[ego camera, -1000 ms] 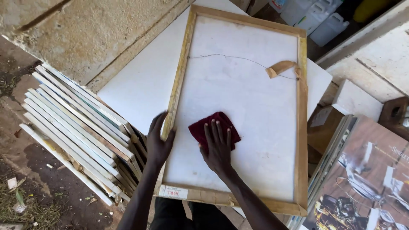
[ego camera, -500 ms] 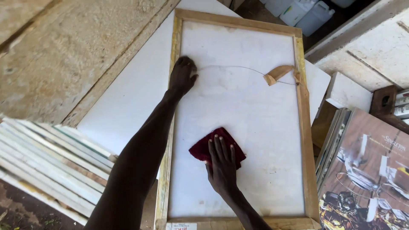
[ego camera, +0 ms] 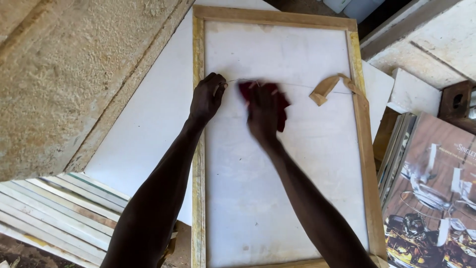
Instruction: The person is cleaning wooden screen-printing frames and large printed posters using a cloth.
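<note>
Your left hand (ego camera: 208,97) rests at the left side of the wood-framed white panel (ego camera: 277,164), fingers curled loosely over the inner edge of the frame and pinching at the left end of a thin hanging wire (ego camera: 302,84) that runs across the far part of the panel. Placed there, it seems to steady the frame and keep the wire taut while the other hand works.

Your right hand (ego camera: 263,114) lies flat on a dark red cloth (ego camera: 281,106), fingers spread and pressed down on it rather than clenched. The hand is blurred, so you cannot tell how firmly the fingers grip. The cloth sits on the white backing just beside the wire, a little left of the panel's middle, in its far half.

To the right, a strip of brown tape (ego camera: 329,87) curls up loose where the wire meets the frame's right rail. The panel lies on a larger white board (ego camera: 148,124). Near left is a stack of pale framed panels on edge (ego camera: 59,208); near right, a glossy print of glassware (ego camera: 436,198) leans against more boards.
</note>
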